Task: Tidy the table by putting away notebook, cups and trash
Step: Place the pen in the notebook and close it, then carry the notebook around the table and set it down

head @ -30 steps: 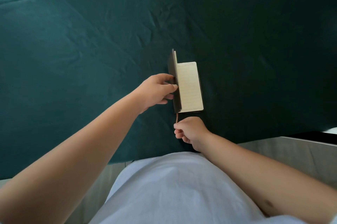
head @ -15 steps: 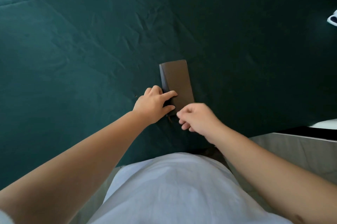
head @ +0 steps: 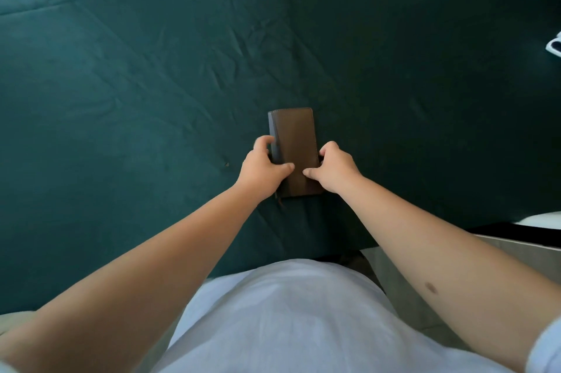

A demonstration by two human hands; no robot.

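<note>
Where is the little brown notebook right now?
In the head view the notebook lies closed on the dark green tablecloth, near the table's front edge, about centre frame. The left hand grips its left side, the right hand its right side.

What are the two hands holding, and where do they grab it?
A closed brown leather-look notebook lying on the green tablecloth. The left hand grips its spine edge, the right hand its opposite long edge, thumbs on the cover.

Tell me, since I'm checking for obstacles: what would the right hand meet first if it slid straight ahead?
Nothing, seemingly: beyond the right hand, gripping the closed brown leather notebook, only wrinkled dark green tablecloth shows.
</note>
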